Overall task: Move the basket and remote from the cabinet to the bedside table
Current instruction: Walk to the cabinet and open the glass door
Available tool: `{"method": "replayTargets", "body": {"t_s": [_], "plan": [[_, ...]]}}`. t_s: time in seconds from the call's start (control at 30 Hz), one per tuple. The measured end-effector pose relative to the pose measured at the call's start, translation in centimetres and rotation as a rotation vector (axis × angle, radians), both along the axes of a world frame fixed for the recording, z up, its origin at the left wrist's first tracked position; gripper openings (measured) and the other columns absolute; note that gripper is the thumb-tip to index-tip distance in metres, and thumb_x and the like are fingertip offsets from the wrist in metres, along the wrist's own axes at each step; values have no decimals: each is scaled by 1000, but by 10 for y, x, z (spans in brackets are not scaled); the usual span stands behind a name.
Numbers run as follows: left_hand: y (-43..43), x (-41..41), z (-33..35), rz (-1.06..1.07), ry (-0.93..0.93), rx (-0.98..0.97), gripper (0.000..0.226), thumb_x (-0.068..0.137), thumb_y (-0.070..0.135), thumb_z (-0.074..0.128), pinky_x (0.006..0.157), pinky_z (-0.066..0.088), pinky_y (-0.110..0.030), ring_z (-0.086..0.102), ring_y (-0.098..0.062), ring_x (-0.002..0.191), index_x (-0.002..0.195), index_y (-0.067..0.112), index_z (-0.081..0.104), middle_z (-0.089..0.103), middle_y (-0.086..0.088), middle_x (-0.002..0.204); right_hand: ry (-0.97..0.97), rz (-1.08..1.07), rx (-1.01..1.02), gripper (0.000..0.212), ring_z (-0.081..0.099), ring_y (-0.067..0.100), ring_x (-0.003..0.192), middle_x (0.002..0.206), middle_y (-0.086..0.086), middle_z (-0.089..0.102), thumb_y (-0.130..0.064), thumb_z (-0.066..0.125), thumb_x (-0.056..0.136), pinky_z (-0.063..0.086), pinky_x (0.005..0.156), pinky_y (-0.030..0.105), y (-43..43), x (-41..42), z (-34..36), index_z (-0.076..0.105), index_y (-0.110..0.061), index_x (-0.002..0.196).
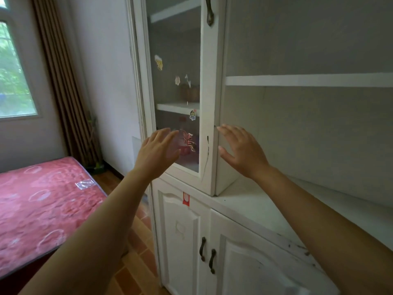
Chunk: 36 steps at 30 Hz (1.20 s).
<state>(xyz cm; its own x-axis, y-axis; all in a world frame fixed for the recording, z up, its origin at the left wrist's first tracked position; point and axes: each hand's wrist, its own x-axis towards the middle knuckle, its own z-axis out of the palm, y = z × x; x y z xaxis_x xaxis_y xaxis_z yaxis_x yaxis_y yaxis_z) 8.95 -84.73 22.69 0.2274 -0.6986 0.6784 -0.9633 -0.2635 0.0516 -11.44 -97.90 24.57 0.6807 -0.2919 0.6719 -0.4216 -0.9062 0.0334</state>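
A brown woven basket point(190, 93) stands on a shelf inside the white cabinet point(209, 124), dimly seen behind the closed glass door point(176, 88). I see no remote. My left hand point(158, 149) is raised in front of the lower part of the glass door, fingers straight and spread, holding nothing. My right hand point(242, 149) is raised just right of the door frame, in front of the open shelf bay, fingers straight, holding nothing. Both hands hover without a visible grip on anything.
The door handle point(210, 11) is high up on the frame. Lower cabinet doors point(191, 237) with dark handles sit below a white counter ledge point(265, 205). A bed with a red mattress point(42, 201) lies at the left, beside a curtain point(68, 86) and a window point(14, 71).
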Motion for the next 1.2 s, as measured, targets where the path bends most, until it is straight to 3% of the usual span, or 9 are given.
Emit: {"method": "replayTargets", "body": {"t_s": [0.2,0.33,0.4,0.5,0.8,0.97,1.2], "plan": [[-11,19,6,25,11,9,57,87,40,52,107,28,-44,32,-27,132,137,20,32,35,-8,145,-4,-47,0,57,35,27,133,142,11,42,-38,34,87,27,110,39,-22,11,5,35,-11,137],[-20,31,10,22,22,9,57,87,40,53,107,28,-43,33,-28,131,137,19,34,35,-8,145,52,-88,30,69,25,26,139,149,10,31,-47,21,84,20,113,38,-35,23,1,25,-10,142],[-26,37,11,22,29,15,57,87,40,53,107,28,-44,32,-28,131,136,20,34,36,-8,145,89,-109,50,72,16,25,141,153,10,22,-50,20,85,16,114,38,-42,30,-2,18,-10,144],[-35,48,15,28,44,21,57,86,40,54,107,29,-45,33,-28,132,136,21,34,36,-8,144,150,-158,97,69,-2,23,144,157,6,-1,-46,34,93,5,116,36,-51,39,-9,3,-13,146],[-52,69,15,34,79,38,58,87,40,53,108,28,-46,31,-28,133,137,19,33,35,-8,145,173,-198,214,89,-24,25,139,151,9,-30,-49,44,89,-1,116,44,-59,62,-20,-18,-15,142],[-52,76,8,24,92,32,55,87,37,54,108,28,-45,32,-28,132,136,19,35,37,-8,144,142,-178,264,99,-33,21,134,139,1,-43,-51,50,85,-4,114,43,-60,67,-27,-26,-19,139],[-46,87,-6,40,90,47,54,88,40,51,107,29,-45,34,-28,131,135,20,36,38,-8,143,112,-188,260,103,-39,20,130,138,0,-45,-56,51,82,-10,110,39,-54,70,-33,-29,-21,137]]}}
